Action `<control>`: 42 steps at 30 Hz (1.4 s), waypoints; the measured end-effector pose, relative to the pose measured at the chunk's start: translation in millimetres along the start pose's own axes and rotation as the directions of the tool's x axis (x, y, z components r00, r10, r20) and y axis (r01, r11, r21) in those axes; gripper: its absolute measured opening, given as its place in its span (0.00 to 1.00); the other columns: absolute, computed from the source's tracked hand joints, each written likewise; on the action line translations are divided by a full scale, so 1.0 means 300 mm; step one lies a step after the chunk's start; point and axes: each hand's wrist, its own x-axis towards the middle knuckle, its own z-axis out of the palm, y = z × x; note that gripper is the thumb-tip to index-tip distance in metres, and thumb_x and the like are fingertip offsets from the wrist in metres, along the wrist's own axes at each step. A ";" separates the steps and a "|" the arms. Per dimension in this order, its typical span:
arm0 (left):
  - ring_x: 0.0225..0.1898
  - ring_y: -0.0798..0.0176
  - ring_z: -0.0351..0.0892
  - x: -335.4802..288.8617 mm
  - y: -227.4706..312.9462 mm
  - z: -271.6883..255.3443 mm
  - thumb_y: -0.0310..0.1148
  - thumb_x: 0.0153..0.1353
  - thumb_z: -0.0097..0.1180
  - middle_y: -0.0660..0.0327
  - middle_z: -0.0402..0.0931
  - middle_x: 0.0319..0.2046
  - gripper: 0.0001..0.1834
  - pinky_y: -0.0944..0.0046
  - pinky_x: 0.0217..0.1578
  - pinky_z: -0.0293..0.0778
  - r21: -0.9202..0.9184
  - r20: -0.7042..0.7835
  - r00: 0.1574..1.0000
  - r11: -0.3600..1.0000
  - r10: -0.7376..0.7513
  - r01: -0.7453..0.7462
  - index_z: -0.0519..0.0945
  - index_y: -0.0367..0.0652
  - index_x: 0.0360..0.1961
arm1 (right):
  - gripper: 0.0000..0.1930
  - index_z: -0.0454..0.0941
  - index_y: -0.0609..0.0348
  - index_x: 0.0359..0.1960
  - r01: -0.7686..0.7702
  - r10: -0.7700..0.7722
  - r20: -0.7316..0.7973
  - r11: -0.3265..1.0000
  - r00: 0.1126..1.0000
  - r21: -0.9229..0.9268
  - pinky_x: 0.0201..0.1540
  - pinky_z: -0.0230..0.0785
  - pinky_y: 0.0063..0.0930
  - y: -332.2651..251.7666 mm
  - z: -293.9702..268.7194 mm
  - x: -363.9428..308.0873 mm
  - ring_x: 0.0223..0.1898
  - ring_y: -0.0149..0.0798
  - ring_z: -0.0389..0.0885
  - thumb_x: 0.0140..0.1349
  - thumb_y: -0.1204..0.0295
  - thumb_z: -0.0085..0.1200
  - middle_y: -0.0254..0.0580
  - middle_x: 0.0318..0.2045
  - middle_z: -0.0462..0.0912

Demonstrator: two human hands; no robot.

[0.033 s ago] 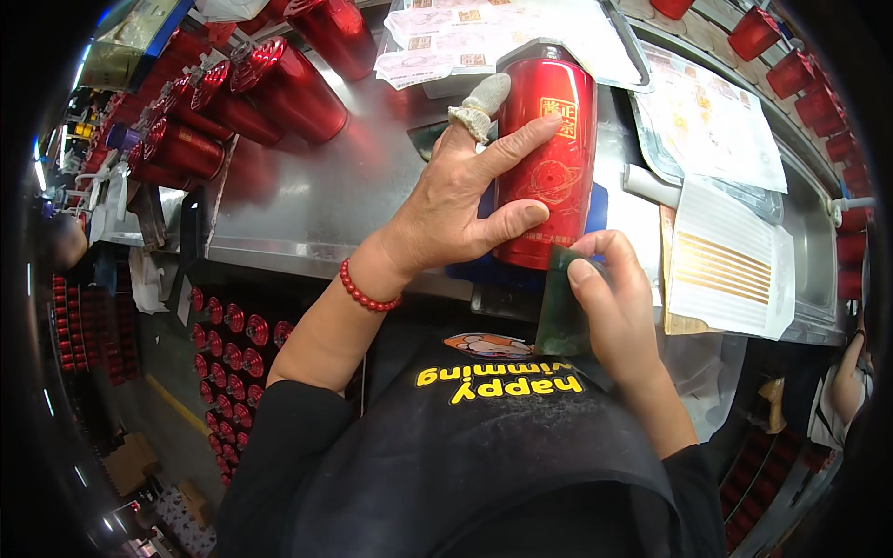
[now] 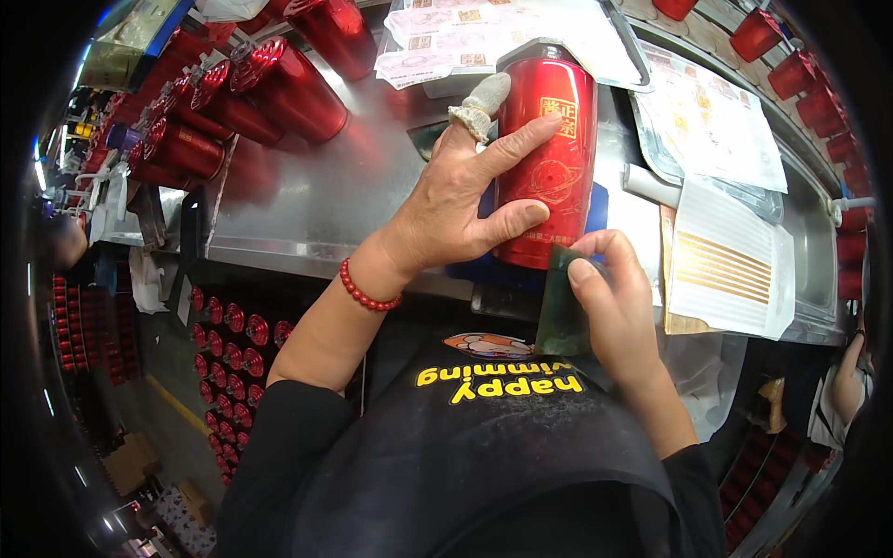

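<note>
Red metal tumbler (image 2: 547,158), glossy with gold markings on its side, lies on the steel workbench (image 2: 316,200) over a blue pad (image 2: 595,209). Left hand (image 2: 456,200) wraps it from the left, fingers spread, one fingertip in a white cot. Right hand (image 2: 609,298) pinches a dark green scraper (image 2: 558,307) just below the tumbler's base. More red tumblers (image 2: 279,93) lie up-left of it; striped gold decal sheets (image 2: 730,265) sit to its right.

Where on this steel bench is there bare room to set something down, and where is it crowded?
Free: the steel bench between the row of red cups and the left hand holding the red can. Crowded: paper sheets right of the can, and stickers behind it.
</note>
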 end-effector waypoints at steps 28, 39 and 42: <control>0.71 0.30 0.58 0.018 0.034 -0.026 0.59 0.62 0.60 0.32 0.53 0.72 0.38 0.41 0.70 0.55 0.086 0.053 0.998 0.996 -0.033 0.028 0.73 0.54 0.71 | 0.11 0.75 0.64 0.41 0.215 -0.223 -0.339 0.975 0.914 -0.062 0.40 0.73 0.27 0.118 -0.103 0.214 0.34 0.30 0.78 0.70 0.67 0.59 0.41 0.32 0.81; 0.79 0.48 0.48 -0.069 0.002 0.024 0.66 0.72 0.42 0.42 0.48 0.77 0.53 0.53 0.75 0.47 -0.436 0.019 0.942 0.845 -0.336 0.310 0.45 0.30 0.78 | 0.06 0.80 0.49 0.31 0.850 -0.735 0.486 0.236 0.473 -0.471 0.40 0.63 0.36 -0.101 -0.094 0.220 0.33 0.37 0.75 0.53 0.73 0.65 0.33 0.29 0.71; 0.79 0.47 0.46 -0.076 0.025 0.040 0.66 0.72 0.42 0.41 0.48 0.77 0.53 0.53 0.75 0.46 -0.472 0.016 0.931 0.818 -0.364 0.328 0.45 0.30 0.78 | 0.10 0.82 0.51 0.32 0.852 -0.762 0.381 0.457 0.523 -0.256 0.36 0.64 0.34 -0.095 -0.123 0.221 0.28 0.39 0.73 0.49 0.77 0.68 0.33 0.27 0.72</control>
